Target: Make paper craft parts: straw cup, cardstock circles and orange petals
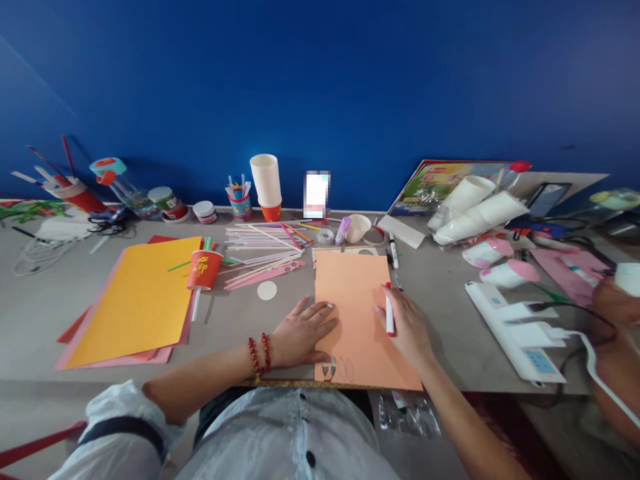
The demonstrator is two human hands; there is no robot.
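Note:
An orange sheet of paper (353, 300) lies in front of me, with small oval shapes (345, 368) near its lower left corner, two outlined and two dark. My left hand (303, 333) rests across the sheet's left edge, fingers spread flat and a red bead bracelet on the wrist. On the right side of the sheet, my right hand (407, 323) is closed around a white marker with red ends (389, 315). A white paper disc (267, 290) lies beyond my left hand. Black-and-white markers (393, 252) lie past the sheet's upper right corner.
Yellow, pink and red paper (140, 300) is stacked at left, beside a red paper cup (204, 270). Straws (263, 237), a cup stack (265, 180) and a glue stick (343, 230) stand or lie behind. A power strip (515, 333) and another person's arm (617, 373) are at right.

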